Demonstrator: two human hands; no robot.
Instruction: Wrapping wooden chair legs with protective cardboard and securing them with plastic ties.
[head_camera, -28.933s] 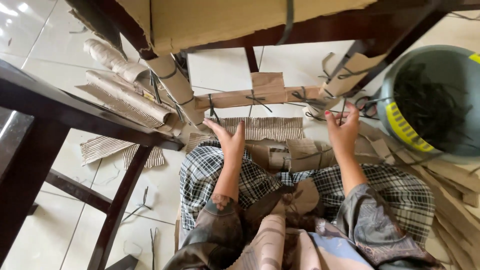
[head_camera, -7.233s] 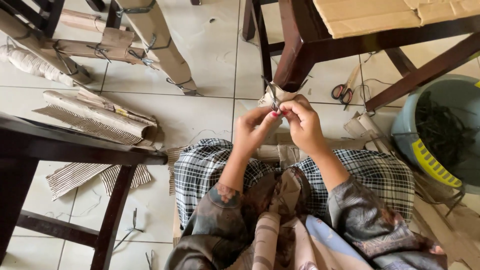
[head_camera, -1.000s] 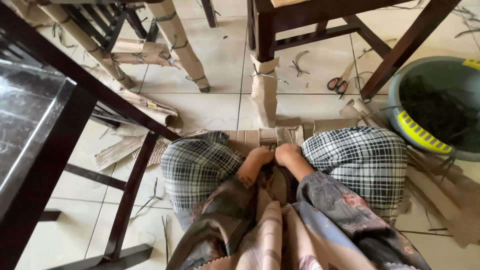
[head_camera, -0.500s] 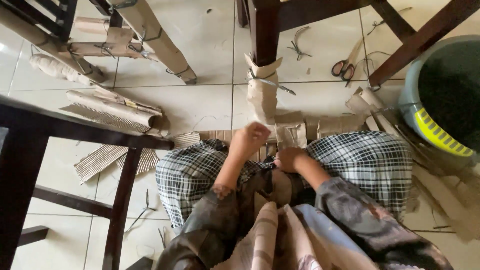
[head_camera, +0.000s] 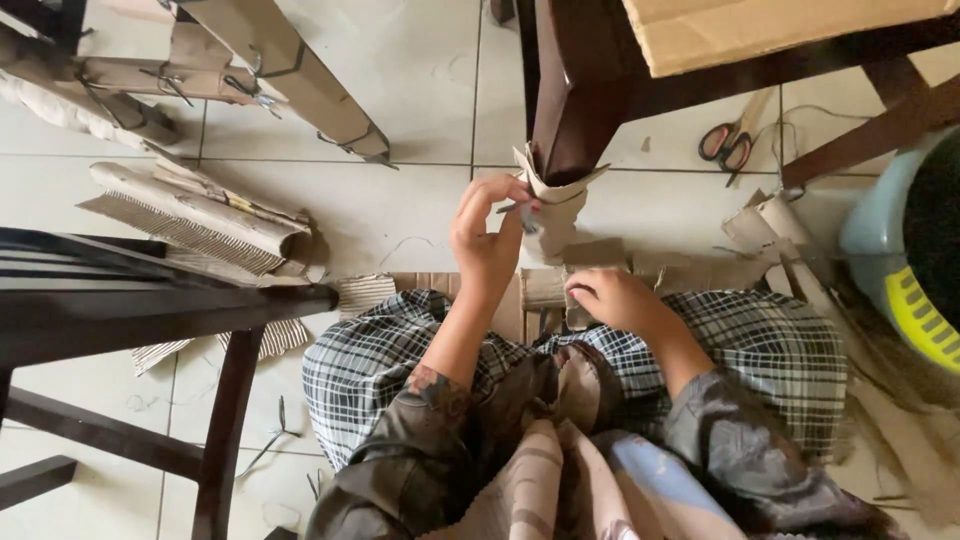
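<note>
Left hand (head_camera: 487, 235) pinching cardboard wrap (head_camera: 553, 205) around chair leg (head_camera: 568, 100), keeping it tight; right hand (head_camera: 612, 297) gripping cardboard strip (head_camera: 545, 288).

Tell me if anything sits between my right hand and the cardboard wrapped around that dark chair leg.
Nothing visible blocks it. The right hand rests on cardboard strips just below the cardboard wrap on the chair leg, with open space between. The left hand already touches the wrap.
</note>
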